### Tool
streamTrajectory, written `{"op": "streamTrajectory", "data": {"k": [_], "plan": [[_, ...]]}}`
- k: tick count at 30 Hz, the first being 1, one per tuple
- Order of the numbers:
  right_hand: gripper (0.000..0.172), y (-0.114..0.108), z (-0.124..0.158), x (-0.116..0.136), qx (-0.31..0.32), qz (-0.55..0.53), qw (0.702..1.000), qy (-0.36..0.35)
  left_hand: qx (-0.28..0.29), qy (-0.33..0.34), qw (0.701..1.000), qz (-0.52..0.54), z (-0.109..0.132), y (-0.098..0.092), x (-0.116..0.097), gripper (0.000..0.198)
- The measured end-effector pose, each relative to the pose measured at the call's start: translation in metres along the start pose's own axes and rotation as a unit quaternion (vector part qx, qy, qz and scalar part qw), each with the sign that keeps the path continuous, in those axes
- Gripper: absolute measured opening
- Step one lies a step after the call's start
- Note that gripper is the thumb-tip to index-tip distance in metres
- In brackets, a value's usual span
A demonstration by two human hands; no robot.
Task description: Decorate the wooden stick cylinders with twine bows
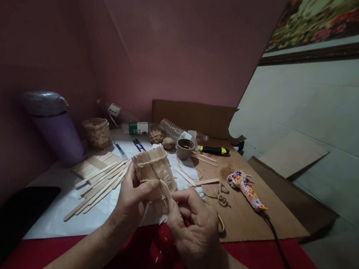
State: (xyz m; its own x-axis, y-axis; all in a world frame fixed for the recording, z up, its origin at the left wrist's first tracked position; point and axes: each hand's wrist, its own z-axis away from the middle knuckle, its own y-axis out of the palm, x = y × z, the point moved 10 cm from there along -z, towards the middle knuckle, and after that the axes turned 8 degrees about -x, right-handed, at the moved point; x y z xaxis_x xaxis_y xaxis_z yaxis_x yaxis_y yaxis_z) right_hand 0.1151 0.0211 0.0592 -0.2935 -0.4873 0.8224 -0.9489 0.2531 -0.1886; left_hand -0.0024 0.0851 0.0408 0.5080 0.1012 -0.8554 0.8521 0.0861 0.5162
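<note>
My left hand (133, 193) is wrapped round a small holder made of wooden craft sticks (153, 170), tilted above the table. A braided twine band runs round its upper part, and a flower-like loop shape shows on its side. My left thumb presses on a lower band. At the holder's lower right edge, my right hand (194, 219) pinches a pale tan strip (165, 193), which may be twine; its end is hidden by the fingers. Loose craft sticks (102, 190) lie fanned out left of the holder. A tangle of twine (221, 194) lies beyond my right hand.
A flower-patterned glue gun (246, 190) with a black cord lies at right. Behind are a brown cup (185, 149), a yellow-black cutter (213, 150), twine balls (157, 136) and plastic bottles (170, 129). A woven basket (97, 132) and a purple tumbler (57, 132) stand at left.
</note>
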Motion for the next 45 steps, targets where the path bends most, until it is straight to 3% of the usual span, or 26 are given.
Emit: {"op": "streamTrajectory", "data": {"k": [17, 19, 23, 29, 34, 45], "plan": [[0.012, -0.005, -0.002, 0.005, -0.012, 0.007, 0.999, -0.048, -0.005, -0.037, 0.999, 0.007, 0.004, 0.003, 0.005, 0.058], [0.012, -0.003, -0.004, 0.002, 0.003, 0.001, 1.0, -0.021, -0.01, -0.036, 0.999, 0.002, 0.004, 0.002, 0.005, 0.055], [0.016, 0.0, -0.004, -0.013, 0.032, -0.063, 0.992, 0.101, -0.01, -0.049, 0.999, 0.0, 0.007, 0.003, 0.007, 0.052], [0.03, 0.008, 0.002, -0.035, 0.037, -0.249, 0.941, 0.227, 0.001, -0.061, 0.998, -0.003, 0.009, 0.006, 0.008, 0.053], [0.033, 0.008, 0.004, -0.041, 0.013, -0.309, 0.919, 0.245, 0.005, -0.063, 0.998, 0.0, 0.008, 0.004, 0.009, 0.056], [0.029, 0.005, 0.004, -0.035, 0.021, -0.257, 0.943, 0.208, 0.006, -0.058, 0.998, 0.0, 0.007, 0.005, 0.007, 0.05]]}}
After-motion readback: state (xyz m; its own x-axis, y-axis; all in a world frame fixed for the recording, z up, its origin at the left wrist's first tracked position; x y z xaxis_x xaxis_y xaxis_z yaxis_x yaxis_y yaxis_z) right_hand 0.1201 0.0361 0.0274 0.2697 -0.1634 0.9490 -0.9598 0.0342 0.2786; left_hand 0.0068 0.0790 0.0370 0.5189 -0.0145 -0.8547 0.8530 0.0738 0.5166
